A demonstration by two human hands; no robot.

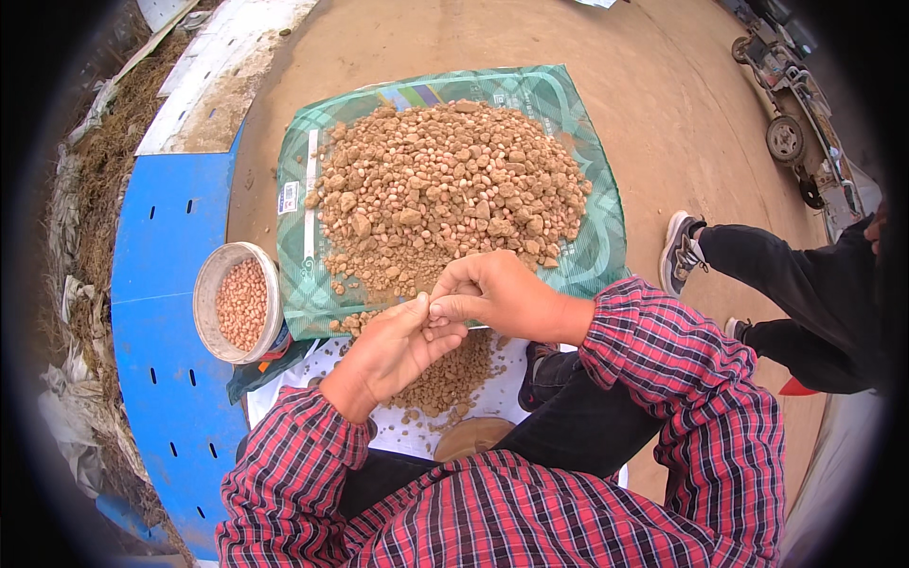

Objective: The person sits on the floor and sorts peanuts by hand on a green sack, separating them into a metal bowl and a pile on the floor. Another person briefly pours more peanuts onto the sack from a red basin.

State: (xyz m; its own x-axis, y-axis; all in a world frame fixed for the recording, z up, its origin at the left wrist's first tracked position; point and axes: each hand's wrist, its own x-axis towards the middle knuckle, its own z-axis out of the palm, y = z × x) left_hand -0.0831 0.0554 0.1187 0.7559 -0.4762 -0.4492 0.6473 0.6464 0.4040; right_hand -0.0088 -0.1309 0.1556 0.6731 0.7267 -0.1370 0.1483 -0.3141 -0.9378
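My left hand is palm up with curled fingers, just beyond the near edge of my lap. The fingertips of my right hand meet it in a pinch; anything between them is too small or hidden to make out. Beyond both hands, a heap of shelled peanuts mixed with soil clods lies on a green printed plastic sheet. To the left stands a white plastic bucket holding pinkish shelled peanuts. Below my hands, loose soil clods are piled on a white sheet.
Blue slotted panels run along the left, beside dry straw. Another person's dark-trousered leg and sneaker are at the right. A wheeled cart stands at the upper right. A round brown object lies by my knees.
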